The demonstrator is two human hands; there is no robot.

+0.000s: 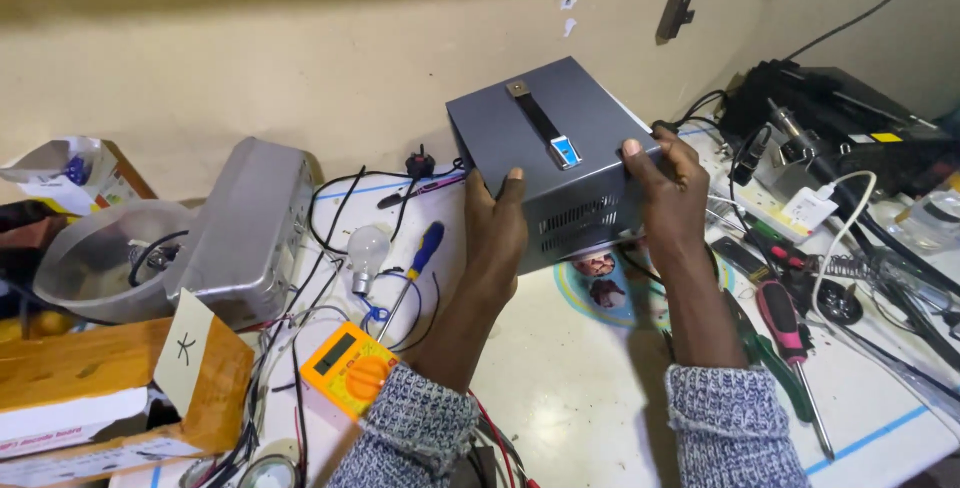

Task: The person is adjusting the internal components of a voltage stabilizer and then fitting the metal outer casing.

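The left hand (497, 233) and right hand (672, 191) cover parts of the grey metal box's (548, 148) vented side. The cardboard box (95, 398) at the worktop's (580, 388) left edge is cut off, as is the round object (266, 472) at the bottom.

Metal box (560, 163) sits on the bench (570, 388) near the wall, left hand (495, 228) on its left side, right hand (672, 193) on its right. Left of it: light bulb (366, 248), screwdriver (412, 273), a metal casing (245, 233). Multimeter (352, 368) lies in front of the bulb. Right of the box: a second screwdriver (790, 338), cables behind it.
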